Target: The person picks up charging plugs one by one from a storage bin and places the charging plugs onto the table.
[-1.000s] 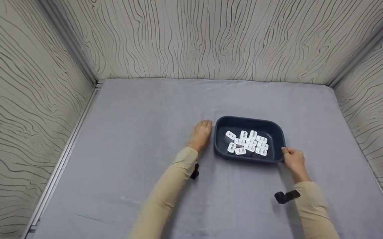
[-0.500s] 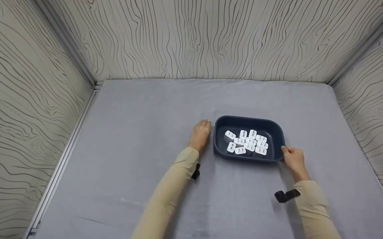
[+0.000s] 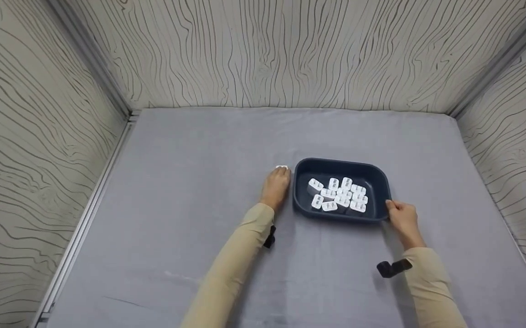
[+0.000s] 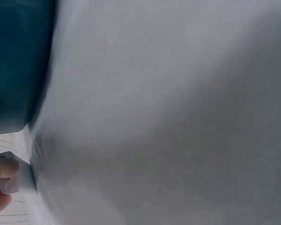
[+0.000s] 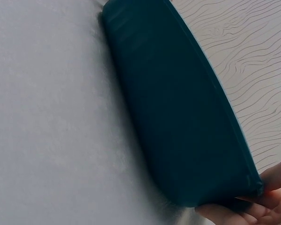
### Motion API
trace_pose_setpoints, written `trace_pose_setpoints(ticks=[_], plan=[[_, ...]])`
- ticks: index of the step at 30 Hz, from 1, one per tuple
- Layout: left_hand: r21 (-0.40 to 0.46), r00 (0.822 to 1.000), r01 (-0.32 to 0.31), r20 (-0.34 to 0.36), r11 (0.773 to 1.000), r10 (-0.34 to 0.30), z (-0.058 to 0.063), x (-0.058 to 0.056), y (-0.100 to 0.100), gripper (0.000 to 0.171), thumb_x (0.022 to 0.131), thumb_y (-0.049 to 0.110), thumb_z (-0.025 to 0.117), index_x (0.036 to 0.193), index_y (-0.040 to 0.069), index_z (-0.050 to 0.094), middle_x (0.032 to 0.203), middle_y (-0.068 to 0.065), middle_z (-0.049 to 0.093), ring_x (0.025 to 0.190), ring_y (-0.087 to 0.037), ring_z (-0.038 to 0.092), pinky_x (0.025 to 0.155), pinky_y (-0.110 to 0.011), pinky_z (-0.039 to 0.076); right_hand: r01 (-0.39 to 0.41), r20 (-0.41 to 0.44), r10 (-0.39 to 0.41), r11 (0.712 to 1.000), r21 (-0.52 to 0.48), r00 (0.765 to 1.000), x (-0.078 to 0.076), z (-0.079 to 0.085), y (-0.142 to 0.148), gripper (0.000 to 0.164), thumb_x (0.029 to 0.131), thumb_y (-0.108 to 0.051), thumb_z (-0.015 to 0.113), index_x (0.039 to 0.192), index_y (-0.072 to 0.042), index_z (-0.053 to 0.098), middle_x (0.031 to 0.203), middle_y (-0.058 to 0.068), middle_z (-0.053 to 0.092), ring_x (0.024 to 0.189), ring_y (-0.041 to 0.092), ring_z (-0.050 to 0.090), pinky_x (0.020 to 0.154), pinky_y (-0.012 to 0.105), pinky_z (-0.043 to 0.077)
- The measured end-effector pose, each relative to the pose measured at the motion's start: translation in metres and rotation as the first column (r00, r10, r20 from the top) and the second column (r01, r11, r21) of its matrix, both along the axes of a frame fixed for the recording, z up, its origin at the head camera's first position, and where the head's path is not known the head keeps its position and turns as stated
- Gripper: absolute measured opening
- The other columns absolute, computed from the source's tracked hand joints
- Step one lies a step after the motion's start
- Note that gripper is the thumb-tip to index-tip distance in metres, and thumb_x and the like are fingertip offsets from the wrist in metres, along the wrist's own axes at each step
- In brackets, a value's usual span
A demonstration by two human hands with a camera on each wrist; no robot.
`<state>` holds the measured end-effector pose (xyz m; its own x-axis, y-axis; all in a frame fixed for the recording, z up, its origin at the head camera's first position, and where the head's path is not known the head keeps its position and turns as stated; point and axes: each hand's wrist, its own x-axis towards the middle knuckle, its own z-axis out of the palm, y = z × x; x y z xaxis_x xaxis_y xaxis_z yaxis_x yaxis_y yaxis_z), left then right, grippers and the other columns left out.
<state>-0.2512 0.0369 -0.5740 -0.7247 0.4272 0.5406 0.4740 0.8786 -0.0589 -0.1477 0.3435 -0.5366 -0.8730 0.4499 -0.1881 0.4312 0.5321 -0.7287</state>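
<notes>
right hand (image 3: pixel 403 222) gripping tray (image 3: pixel 381 180), labels unreadable

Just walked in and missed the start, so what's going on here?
A person works at a grey table. The right hand grips the near right corner of a dark blue tray holding small white plugs. The left hand lies beside the tray's left wall, one white plug at its fingertips.

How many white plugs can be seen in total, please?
About 12. Roughly eleven lie heaped in the dark tray, whose near right corner the right hand grips. One white plug is at the left hand fingertips, outside. Overlaps may hide more.
</notes>
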Motion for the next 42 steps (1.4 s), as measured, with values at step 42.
trace_pose_setpoints(ticks=[42], plan=[[0.027, 0.976, 0.04, 0.212, 0.999, -0.044, 0.002, 0.01, -0.01, 0.02, 0.086, -0.001, 0.056, 0.102, 0.004, 0.067, 0.103, -0.006, 0.068, 0.1, -0.018, 0.065, 0.081, -0.026, 0.058, 0.005, 0.019, -0.004, 0.999, -0.036, 1.0, 0.0, -0.001, 0.0, 0.031, 0.096, -0.017, 0.051, 0.09, 0.01, 0.063, 0.071, -0.002, 0.055, 0.07, 0.01, 0.044, 0.058, 0.017, 0.038]])
